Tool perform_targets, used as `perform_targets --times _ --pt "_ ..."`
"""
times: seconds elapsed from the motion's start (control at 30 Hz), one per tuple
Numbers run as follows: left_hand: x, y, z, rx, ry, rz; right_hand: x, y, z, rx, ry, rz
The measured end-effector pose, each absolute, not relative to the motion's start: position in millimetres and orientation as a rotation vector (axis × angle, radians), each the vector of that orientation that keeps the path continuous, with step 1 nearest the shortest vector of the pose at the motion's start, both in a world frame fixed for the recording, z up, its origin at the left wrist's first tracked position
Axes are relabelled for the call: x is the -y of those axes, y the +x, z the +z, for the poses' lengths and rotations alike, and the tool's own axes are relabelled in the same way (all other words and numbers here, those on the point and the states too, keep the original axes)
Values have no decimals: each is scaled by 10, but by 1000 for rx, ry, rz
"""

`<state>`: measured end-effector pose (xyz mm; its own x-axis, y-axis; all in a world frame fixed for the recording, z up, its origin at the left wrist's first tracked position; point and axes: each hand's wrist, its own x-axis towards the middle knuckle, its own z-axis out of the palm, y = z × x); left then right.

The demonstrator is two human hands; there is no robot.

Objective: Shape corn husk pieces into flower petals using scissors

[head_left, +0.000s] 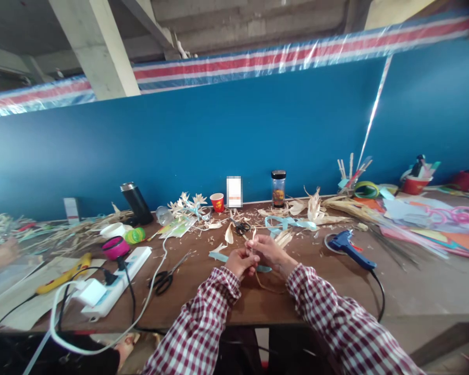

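My left hand (242,262) and my right hand (270,251) meet over the near middle of the table, both closed in a pinch. Between the fingertips is a thin tan strip (262,285) that looks like dried plant fibre. Its lower length bends out below my hands toward the right, and its pale tip shows above the fingers. How the fingers grip it is partly hidden. Light blue ribbon (219,256) lies just left of my hands. Beyond them are black-handled scissors (240,226) among dry husk pieces (229,234).
Another pair of scissors (164,281) lies left, beside a white power strip (119,284) with trailing cables. A blue glue gun (349,249) rests right. A red paper cup (217,203), a lidded jar (279,188) and a dark bottle (136,203) stand behind. Another person's hand (2,255) shows at far left.
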<state>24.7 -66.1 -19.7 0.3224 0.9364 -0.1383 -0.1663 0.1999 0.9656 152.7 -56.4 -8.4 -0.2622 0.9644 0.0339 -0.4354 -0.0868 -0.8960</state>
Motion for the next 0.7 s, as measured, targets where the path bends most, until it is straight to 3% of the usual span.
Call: perform_targets --times 0.7 --pt "696 223 -208 -942 1149 931 557 1585 -32 982 -685 1531"
